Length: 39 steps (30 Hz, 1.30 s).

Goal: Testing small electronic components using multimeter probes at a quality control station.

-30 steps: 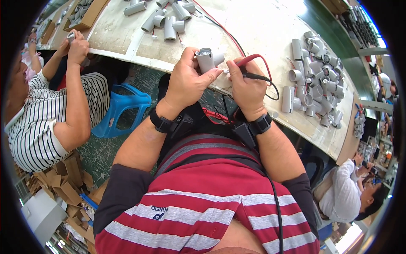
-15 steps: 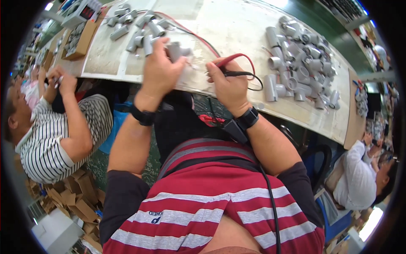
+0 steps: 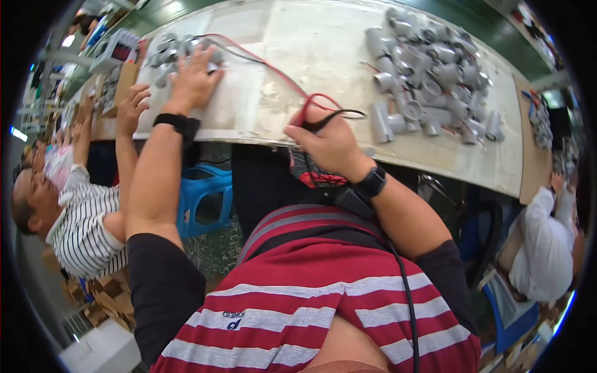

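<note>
Gripping two test probes, red and black [image 3: 317,118], the right hand [image 3: 329,146] is closed around them at the near edge of the workbench [image 3: 323,56]. Far out, the left hand [image 3: 196,74] lies spread over a small pile of grey cylindrical parts [image 3: 165,50]; whether it has closed on one cannot be told. The red lead [image 3: 261,62] trails between both hands and could, I judge, snag and drag parts off the bench. A larger grey heap [image 3: 429,81] lies right.

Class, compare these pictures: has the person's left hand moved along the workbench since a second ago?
Yes. The left hand has moved left along the workbench, away from the right hand, and now rests on the left pile of grey parts.
</note>
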Tool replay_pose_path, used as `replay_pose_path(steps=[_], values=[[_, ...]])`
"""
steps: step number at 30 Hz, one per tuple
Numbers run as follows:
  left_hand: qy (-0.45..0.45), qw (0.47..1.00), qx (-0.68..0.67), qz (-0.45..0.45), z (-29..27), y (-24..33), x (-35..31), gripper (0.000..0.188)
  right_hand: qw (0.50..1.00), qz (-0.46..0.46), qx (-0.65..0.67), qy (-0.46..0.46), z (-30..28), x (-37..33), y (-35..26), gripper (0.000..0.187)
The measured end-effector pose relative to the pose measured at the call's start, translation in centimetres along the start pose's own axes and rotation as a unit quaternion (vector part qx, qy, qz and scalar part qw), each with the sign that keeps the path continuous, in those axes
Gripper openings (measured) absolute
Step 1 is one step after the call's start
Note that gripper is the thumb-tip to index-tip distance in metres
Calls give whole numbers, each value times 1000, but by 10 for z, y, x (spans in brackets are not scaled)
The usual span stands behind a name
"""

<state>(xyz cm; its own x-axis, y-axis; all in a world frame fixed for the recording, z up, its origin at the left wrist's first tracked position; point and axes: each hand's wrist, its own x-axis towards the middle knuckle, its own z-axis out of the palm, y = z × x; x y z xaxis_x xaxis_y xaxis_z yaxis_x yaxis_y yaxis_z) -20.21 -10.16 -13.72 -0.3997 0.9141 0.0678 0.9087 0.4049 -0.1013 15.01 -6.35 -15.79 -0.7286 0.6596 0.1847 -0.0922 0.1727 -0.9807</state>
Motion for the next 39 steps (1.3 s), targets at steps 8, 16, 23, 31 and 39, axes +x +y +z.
replay_pose_path(steps=[8,16,23,31,39], values=[[-24,915,-274,294,-123,138,9,47,993,-74,-78,-39,-9,-1,13,13],[-142,736,-256,611,-99,273,-1,40,975,-78,-117,-171,-30,-28,-7,17],[-83,801,-123,580,-87,281,-25,50,968,-92,-147,-181,-24,-28,1,16],[-2,801,-551,236,-81,156,-70,46,983,-6,-66,-169,-20,-25,-30,13],[-11,520,-840,-151,-17,93,-164,51,970,117,191,96,24,24,-16,15]])
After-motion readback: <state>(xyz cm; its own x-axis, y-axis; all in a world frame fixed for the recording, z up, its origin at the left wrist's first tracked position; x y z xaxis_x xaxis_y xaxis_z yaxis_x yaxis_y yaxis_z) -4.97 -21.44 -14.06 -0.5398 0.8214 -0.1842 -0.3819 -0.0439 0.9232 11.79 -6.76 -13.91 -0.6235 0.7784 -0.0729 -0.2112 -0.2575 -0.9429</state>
